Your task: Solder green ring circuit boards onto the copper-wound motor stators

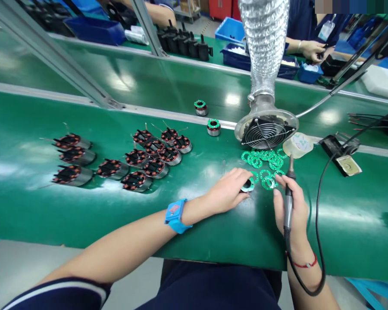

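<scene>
My left hand (226, 190), with a blue wrist strap (176, 216), is closed around a motor stator topped by a green ring board (248, 186); the fingers cover most of it. In my right hand (299, 211) lies a soldering iron (288, 206), tip pointing up and away, its cable looping below the wrist. The right fingertips reach to the edge of a small group of loose green ring boards (267, 182). More such rings (271, 156) lie just behind. Copper-wound stators (155, 167) stand in clusters on the left.
A fume extractor (267, 131) on a silver duct hangs over the rings. Beside it are a translucent tub (298, 145) and a soldering stand with sponge (344, 159). Two ring-topped stators (214, 128) stand near the rail. Across the bench are a co-worker's hands (313, 51).
</scene>
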{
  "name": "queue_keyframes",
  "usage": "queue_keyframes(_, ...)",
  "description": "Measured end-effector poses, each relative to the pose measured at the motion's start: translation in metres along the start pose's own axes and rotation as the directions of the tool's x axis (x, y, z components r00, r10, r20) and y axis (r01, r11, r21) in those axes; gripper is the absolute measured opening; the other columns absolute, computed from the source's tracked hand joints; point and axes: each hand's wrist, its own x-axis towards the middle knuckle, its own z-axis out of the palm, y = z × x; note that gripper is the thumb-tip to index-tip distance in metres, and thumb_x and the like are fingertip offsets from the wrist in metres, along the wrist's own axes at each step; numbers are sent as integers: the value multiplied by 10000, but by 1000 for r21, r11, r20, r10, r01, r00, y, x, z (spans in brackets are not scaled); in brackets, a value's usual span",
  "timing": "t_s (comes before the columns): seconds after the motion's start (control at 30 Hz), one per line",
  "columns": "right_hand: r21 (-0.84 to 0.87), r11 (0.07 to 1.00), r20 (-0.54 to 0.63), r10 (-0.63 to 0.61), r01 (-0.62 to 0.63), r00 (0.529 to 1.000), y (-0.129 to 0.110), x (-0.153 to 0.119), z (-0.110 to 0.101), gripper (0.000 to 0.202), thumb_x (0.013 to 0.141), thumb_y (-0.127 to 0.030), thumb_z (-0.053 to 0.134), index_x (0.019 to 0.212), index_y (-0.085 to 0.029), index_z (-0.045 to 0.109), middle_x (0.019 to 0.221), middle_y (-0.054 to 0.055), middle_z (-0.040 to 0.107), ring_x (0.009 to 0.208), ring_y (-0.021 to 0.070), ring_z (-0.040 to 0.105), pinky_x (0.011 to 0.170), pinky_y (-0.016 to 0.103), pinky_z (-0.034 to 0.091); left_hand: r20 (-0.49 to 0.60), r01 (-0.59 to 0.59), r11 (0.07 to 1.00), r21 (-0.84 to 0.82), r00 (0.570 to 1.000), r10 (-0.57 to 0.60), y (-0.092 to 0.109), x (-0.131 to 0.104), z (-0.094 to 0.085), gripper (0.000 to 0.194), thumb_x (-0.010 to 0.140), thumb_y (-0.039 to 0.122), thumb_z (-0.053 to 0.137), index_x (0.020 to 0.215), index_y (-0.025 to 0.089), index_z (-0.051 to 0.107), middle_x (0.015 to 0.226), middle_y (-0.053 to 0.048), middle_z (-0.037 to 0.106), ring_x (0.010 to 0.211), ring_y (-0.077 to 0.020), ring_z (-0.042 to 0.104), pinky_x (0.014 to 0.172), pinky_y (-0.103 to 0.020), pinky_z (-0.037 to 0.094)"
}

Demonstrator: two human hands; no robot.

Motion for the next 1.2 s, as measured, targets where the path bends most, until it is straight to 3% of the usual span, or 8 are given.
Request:
queue_keyframes(0.17,104,987,-97,135,-125,986,8,-4,3,341,910,-252,586,1248,-208,575,1109,107,746,989,220,726,855,392,583,-245,312,887,339,940,-236,-39,22,-44,464,824,218,710,1241,161,516,1361,-180,493,1253,-361,461,1037,-533,433)
queue_keyframes(0.23,124,983,-87,146,-135,985,7,-5,3,338,911,-259,587,1245,-209,580,1129,113,741,998,224,722,830,382,585,-238,395,797,457,918,-318,-59,34,-62,458,823,194,687,1249,147,526,1505,-211,353,1333,-423,382,1052,-575,396)
queue_keyframes(0.4,105,988,-88,119,-110,989,3,-8,0,316,914,-283,582,1217,-200,615,1107,116,740,908,220,712,777,381,580,-56,389,794,468,909,-413,-101,68,-92,519,799,250,713,1272,171,515,1358,-147,495,1092,-296,615,951,-397,500)
queue_keyframes(0.77,37,998,-84,57,-54,995,7,-2,0,258,941,-207,546,1190,-199,612,1044,81,753,923,198,726,790,316,573,-243,554,703,445,831,-501,-164,155,-129,557,784,221,686,1285,73,494,1323,-205,498,1148,-289,595,992,-356,468)
queue_keyframes(0.87,48,998,-108,56,-51,993,5,-2,-4,254,936,-209,567,1185,-197,621,965,61,768,892,192,737,788,303,573,-243,530,707,468,846,-474,-150,136,-149,538,841,270,631,1317,76,474,1319,-170,517,1167,-249,562,1023,-333,433)
queue_keyframes(1.0,119,991,-89,74,-63,993,1,-6,-5,260,942,-230,583,1197,-208,629,915,33,781,834,171,750,798,288,569,-191,507,687,520,853,-485,-114,60,-161,277,891,367,570,999,124,648,1020,-110,627,1011,-258,593,937,-377,474)
queue_keyframes(1.07,161,982,-81,109,-95,991,-1,-9,-5,299,954,-232,570,1251,-211,601,889,18,786,773,152,752,777,278,565,-128,470,616,632,847,-516,-97,16,-153,334,925,429,516,914,139,682,970,-124,638,1003,-292,588,923,-430,478)
queue_keyframes(1.2,141,987,-83,93,-81,992,-2,-9,-3,293,965,-273,551,1250,-217,592,802,3,781,725,171,756,743,309,561,-158,445,466,765,831,-534,-79,-34,-119,348,894,366,592,1121,126,701,1344,-193,555,1230,-396,488,981,-520,441)
